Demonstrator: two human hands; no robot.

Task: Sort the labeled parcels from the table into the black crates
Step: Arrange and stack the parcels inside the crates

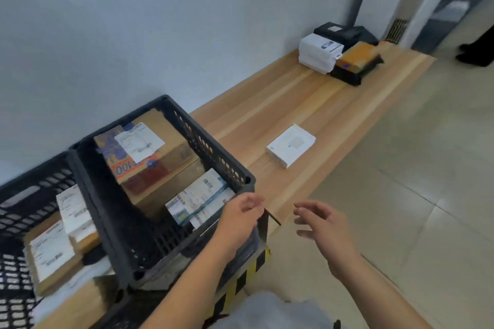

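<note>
Two black crates stand on the wooden table at the left. The nearer-right crate holds a brown labeled box and labeled white-blue parcels. The left crate holds several labeled parcels. My left hand hovers at the right crate's near corner, fingers loosely curled, holding nothing. My right hand floats open over the table edge. A small white box lies alone mid-table. Further back sits a pile: a white labeled parcel, a black one and an orange-brown one.
A pale wall runs along the table's far side. Tiled floor lies to the right, with yellow-black hazard tape at the table's near edge. A person's dark shoes stand at the far right. A thin dark stick-like thing shows between my hands.
</note>
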